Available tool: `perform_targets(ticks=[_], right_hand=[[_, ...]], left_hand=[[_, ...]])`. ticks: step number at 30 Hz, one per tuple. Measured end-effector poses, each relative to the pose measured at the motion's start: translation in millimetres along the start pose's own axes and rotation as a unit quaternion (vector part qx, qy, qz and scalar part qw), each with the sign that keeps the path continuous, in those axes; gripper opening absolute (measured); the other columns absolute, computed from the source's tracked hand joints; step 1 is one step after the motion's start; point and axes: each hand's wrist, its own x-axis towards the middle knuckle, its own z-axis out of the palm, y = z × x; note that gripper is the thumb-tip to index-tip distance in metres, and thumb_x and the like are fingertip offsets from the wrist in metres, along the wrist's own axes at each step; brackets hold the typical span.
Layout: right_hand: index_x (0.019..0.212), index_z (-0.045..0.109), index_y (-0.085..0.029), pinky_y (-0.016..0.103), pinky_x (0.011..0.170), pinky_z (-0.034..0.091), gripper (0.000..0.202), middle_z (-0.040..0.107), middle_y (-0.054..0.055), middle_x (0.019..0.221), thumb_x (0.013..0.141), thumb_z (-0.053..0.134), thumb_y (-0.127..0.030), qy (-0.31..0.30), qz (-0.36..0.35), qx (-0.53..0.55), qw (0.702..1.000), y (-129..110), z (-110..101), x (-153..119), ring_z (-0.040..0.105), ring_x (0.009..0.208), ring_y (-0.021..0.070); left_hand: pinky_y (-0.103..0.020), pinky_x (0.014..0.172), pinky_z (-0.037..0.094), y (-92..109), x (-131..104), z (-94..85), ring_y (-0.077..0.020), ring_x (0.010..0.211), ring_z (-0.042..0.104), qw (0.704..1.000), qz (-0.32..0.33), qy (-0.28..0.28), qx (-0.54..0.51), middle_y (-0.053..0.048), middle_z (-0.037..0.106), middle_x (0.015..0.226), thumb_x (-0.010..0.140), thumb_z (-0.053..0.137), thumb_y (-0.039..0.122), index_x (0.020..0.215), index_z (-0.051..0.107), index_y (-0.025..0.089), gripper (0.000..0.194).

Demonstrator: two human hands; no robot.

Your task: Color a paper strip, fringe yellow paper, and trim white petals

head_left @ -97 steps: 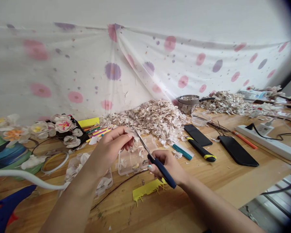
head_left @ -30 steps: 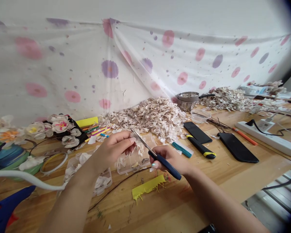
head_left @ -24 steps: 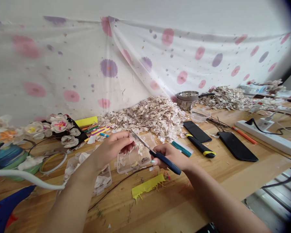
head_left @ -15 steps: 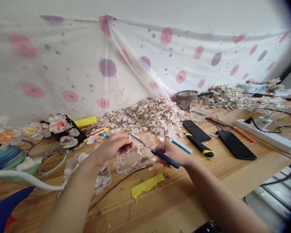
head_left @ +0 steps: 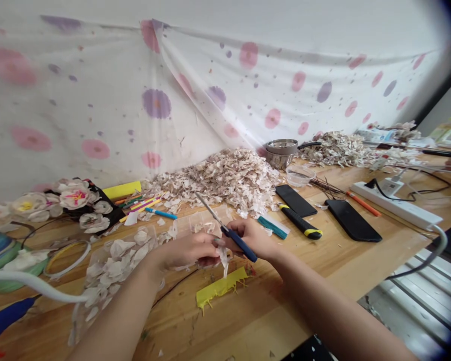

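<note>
My right hand (head_left: 253,239) is closed on scissors with a dark blue handle (head_left: 242,245); their slim metal blades (head_left: 209,207) point up and left, away from me. Close against it, my left hand (head_left: 191,249) pinches a thin whitish petal-like piece (head_left: 224,258) that hangs down between the two hands. Some of its fingertips are hidden. Just below lies a yellow fringed strip (head_left: 220,287) on the wooden table. Behind my hands is a clear compartment box (head_left: 184,224), partly covered by them. Pale petals (head_left: 118,255) fill a clear tray left of my left hand.
A heap of dried pale petals (head_left: 233,178) rests against the draped sheet. To the right are a teal comb-like piece (head_left: 272,228), a yellow-black cutter (head_left: 300,222), two black phones (head_left: 353,219) and a power strip (head_left: 396,203). Flowers (head_left: 75,195) and a white cable (head_left: 41,286) are left.
My left hand has come down and right, beside my right hand, and a whitish piece now shows between them. The scissors have shifted slightly left in the picture. The view has turned somewhat right.
</note>
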Motion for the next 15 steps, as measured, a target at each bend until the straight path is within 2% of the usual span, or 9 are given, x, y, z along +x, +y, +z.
perform_targets(ticks=[3, 7, 11, 15], right_hand=[[0.063, 0.054, -0.014, 0.017, 0.043, 0.028, 0.024, 0.048, -0.005, 0.055, 0.066, 0.074, -0.027, -0.008, -0.012, -0.032, 0.999, -1, 0, -3, 0.037, 0.048, 0.0051], [0.06, 0.052, -0.014, 0.017, 0.043, 0.028, 0.012, 0.045, -0.006, 0.054, 0.065, 0.063, -0.014, 0.002, -0.029, -0.04, 0.999, 0, 0, -4, 0.036, 0.048, 0.0052], [0.059, 0.052, -0.015, 0.018, 0.045, 0.031, 0.01, 0.045, -0.006, 0.054, 0.065, 0.06, -0.014, 0.041, -0.073, -0.046, 0.995, 4, 1, -3, 0.037, 0.049, 0.0061], [0.061, 0.054, -0.015, 0.02, 0.049, 0.034, 0.011, 0.048, -0.004, 0.056, 0.069, 0.06, -0.019, 0.122, -0.13, -0.107, 0.978, 9, 0, -1, 0.041, 0.052, 0.0084]], left_hand=[[-0.028, 0.056, 0.03, -3, 4, 3.4, -0.0126, 0.055, 0.04, 1.0, -0.005, -0.022, -0.009, 0.003, 0.046, 0.059, 0.068, 0.051, 0.035, 0.062, 0.048, 0.021, 0.016], [-0.027, 0.055, 0.03, -9, 7, 2.1, -0.0115, 0.055, 0.039, 0.999, 0.016, -0.024, -0.032, 0.004, 0.044, 0.058, 0.069, 0.051, 0.032, 0.063, 0.049, 0.02, 0.014], [-0.027, 0.059, 0.037, -8, 7, 1.9, -0.013, 0.058, 0.046, 0.999, 0.008, -0.016, -0.041, 0.002, 0.053, 0.063, 0.071, 0.051, 0.034, 0.069, 0.053, 0.019, 0.015], [-0.029, 0.067, 0.042, -1, 4, 0.4, -0.0155, 0.068, 0.053, 0.999, 0.039, 0.012, -0.017, -0.002, 0.059, 0.074, 0.075, 0.047, 0.034, 0.074, 0.059, 0.019, 0.019]])
